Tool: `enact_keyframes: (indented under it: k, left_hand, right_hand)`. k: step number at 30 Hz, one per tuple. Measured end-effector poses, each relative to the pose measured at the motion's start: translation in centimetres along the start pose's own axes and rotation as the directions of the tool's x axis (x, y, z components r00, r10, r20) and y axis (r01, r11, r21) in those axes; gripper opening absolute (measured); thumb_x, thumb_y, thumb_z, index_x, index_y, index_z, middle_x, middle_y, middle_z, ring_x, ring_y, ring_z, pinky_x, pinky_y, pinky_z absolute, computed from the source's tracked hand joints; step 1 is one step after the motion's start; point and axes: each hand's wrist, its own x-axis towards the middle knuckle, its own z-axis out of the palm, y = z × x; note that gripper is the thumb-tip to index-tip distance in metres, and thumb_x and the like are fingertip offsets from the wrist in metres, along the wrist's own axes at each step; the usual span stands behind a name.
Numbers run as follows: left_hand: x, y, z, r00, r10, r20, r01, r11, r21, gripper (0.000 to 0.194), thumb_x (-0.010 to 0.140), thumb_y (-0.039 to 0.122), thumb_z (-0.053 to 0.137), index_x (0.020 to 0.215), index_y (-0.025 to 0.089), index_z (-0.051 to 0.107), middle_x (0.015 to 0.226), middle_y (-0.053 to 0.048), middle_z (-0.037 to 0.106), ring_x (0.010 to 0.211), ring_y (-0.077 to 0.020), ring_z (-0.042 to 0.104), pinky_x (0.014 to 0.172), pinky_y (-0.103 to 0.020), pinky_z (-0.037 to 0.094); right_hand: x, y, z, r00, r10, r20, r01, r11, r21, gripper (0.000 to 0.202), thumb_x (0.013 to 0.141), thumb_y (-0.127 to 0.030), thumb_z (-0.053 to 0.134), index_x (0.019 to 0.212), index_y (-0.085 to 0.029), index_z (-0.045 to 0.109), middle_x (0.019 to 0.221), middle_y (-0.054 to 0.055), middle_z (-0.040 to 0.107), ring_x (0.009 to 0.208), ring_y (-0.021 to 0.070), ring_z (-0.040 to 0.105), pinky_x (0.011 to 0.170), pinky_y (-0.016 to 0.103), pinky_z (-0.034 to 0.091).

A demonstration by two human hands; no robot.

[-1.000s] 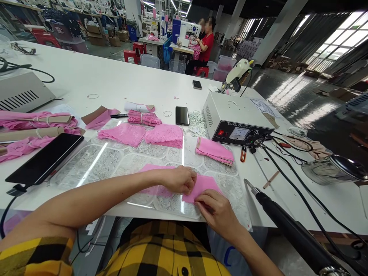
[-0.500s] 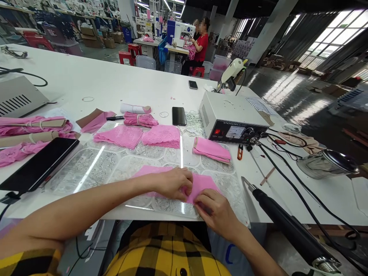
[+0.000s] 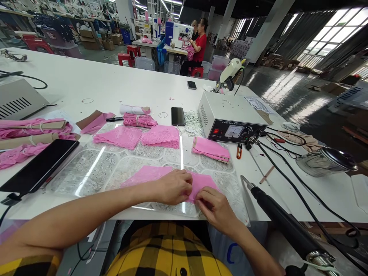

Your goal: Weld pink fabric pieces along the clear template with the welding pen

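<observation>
A flat piece of pink fabric (image 3: 202, 183) lies on the clear patterned mat (image 3: 97, 170) at the table's front edge. My left hand (image 3: 176, 186) is closed on its near edge, fingers curled down. Just to the right, my right hand (image 3: 212, 203) pinches the same edge between thumb and fingers. Pink fabric (image 3: 146, 174) also shows left of my left hand, partly behind the forearm; whether it is the same piece I cannot tell. Behind my hands lie two pink lace stacks (image 3: 161, 136) and a folded pink stack (image 3: 211, 148).
A black pen-shaped tool (image 3: 276, 211) with a metal tip points in from the right, cabled to a grey control box (image 3: 232, 115). Orange snips (image 3: 239, 151), a glass jar (image 3: 324, 163), a phone (image 3: 178, 116) and a large black tablet (image 3: 40, 165) surround the mat. A person in red sits at a sewing machine beyond.
Both hands stay almost in place at the fabric's near edge. The pink fabric left of my left hand now reaches a little farther left. The view has shifted slightly.
</observation>
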Motion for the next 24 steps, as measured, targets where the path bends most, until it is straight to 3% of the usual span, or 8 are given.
enact_keyframes:
  k: [4, 8, 18, 21, 24]
  left_hand:
    - [0.2, -0.1, 0.0, 0.999, -0.025, -0.035, 0.024, 0.999, -0.047, 0.010, 0.078, 0.009, 0.062, 0.071, 0.016, 0.063, 0.090, -0.005, 0.063, 0.085, -0.0183, 0.058, 0.080, -0.030, 0.045]
    - [0.3, -0.6, -0.2, 0.998, -0.035, -0.051, 0.028, 0.991, -0.134, 0.009, 0.076, 0.008, 0.060, 0.071, 0.016, 0.061, 0.082, -0.003, 0.064, 0.080, -0.0158, 0.060, 0.075, -0.025, 0.046]
    - [0.0, -1.1, 0.0, 0.997, -0.038, -0.064, 0.016, 0.951, -0.308, 0.014, 0.072, 0.002, 0.056, 0.067, 0.016, 0.060, 0.083, -0.003, 0.067, 0.084, -0.0172, 0.061, 0.079, -0.026, 0.045]
    - [0.1, -1.0, 0.2, 0.995, -0.062, -0.074, 0.029, 0.923, -0.384, 0.014, 0.071, 0.003, 0.057, 0.066, 0.016, 0.060, 0.080, -0.003, 0.066, 0.083, -0.0184, 0.060, 0.080, -0.029, 0.045]
    - [-0.2, -1.3, 0.1, 0.978, -0.170, -0.120, 0.087, 0.858, -0.507, 0.011, 0.078, 0.010, 0.056, 0.078, 0.016, 0.065, 0.087, -0.004, 0.067, 0.088, -0.0192, 0.060, 0.085, -0.032, 0.045]
  right_hand:
    - [0.0, -0.2, -0.3, 0.999, 0.004, -0.042, -0.005, 1.000, -0.001, 0.011, 0.085, -0.012, 0.053, 0.085, -0.021, 0.059, 0.080, 0.003, 0.062, 0.072, 0.0144, 0.060, 0.064, 0.026, 0.050]
    - [-0.1, -0.2, -0.7, 0.996, -0.054, -0.076, 0.042, 0.988, -0.151, 0.016, 0.081, -0.014, 0.058, 0.096, -0.021, 0.059, 0.088, 0.005, 0.064, 0.080, 0.0178, 0.062, 0.069, 0.030, 0.053]
    - [-1.9, 2.4, -2.9, 0.990, 0.014, -0.139, -0.071, 0.905, -0.420, 0.020, 0.085, -0.008, 0.050, 0.089, -0.022, 0.064, 0.084, 0.004, 0.063, 0.077, 0.0172, 0.062, 0.065, 0.029, 0.052]
    - [-0.9, 2.3, -3.0, 0.984, 0.016, -0.178, -0.095, 0.893, -0.441, 0.019, 0.087, -0.010, 0.052, 0.090, -0.022, 0.066, 0.082, 0.003, 0.062, 0.071, 0.0149, 0.061, 0.059, 0.026, 0.050]
    - [1.7, 1.4, -2.5, 0.973, -0.049, -0.225, -0.052, 0.905, -0.422, 0.018, 0.088, -0.013, 0.053, 0.093, -0.022, 0.068, 0.081, 0.003, 0.061, 0.069, 0.0133, 0.061, 0.059, 0.025, 0.049]
